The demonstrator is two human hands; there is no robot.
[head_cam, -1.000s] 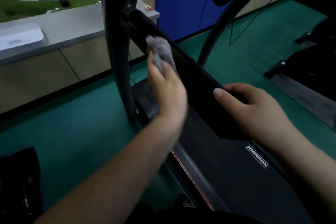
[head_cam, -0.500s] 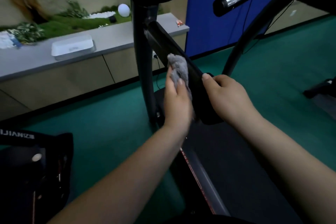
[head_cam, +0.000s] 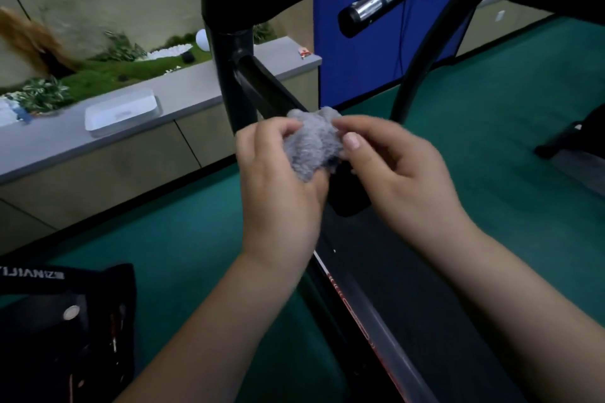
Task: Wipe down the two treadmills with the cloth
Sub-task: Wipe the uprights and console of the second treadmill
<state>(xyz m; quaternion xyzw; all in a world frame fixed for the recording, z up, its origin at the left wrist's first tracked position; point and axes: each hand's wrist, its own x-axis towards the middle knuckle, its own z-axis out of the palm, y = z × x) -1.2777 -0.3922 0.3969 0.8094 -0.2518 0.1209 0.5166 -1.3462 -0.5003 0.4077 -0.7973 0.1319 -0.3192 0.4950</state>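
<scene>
Both hands, left hand (head_cam: 278,186) and right hand (head_cam: 396,170), hold the bunched grey cloth (head_cam: 312,142), fingers curled round it, seemingly just above the treadmill (head_cam: 262,88) bar.

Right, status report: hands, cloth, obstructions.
Left hand and right hand both grip the cloth, bunched, off the black bar. Nothing in the way.

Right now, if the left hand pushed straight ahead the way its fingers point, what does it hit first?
Probably the slanted black bar of the treadmill, just beyond the cloth that the left hand grips. The right hand pinches the cloth too. Depth is unclear from one view.
</scene>
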